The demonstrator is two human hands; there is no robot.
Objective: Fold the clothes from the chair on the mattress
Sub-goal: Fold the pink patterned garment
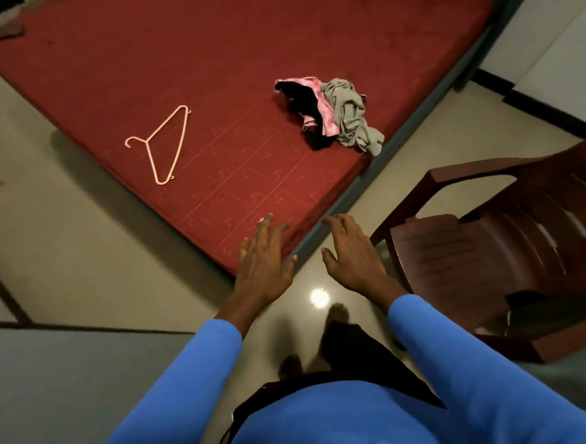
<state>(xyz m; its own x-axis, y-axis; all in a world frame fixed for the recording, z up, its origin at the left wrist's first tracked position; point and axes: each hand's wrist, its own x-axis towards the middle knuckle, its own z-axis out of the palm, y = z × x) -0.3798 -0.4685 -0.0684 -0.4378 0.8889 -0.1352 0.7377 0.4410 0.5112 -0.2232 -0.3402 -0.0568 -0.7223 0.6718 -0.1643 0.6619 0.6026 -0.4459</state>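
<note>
Two empty hands, left (263, 261) and right (353, 256), fingers spread, near mattress (207, 72); far-right clothes (333, 113) unfolded, likely reached for next.

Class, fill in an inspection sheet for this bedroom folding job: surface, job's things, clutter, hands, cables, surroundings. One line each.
Surface: red mattress lying on the floor, patterned near its front corner, mostly bare.
Job's things: crumpled pile of clothes, pink, black and grey pieces, unfolded, near the mattress's right edge; brown plastic chair beside the mattress, its seat bare.
Clutter: pink hanger lying flat on the mattress, apart from the pile.
Hands: left hand and right hand both open, fingers spread, holding nothing, raised over the mattress corner.
Cables: nothing seen.
Surroundings: pale glossy tiled floor with a light reflection; blue sleeves.
</note>
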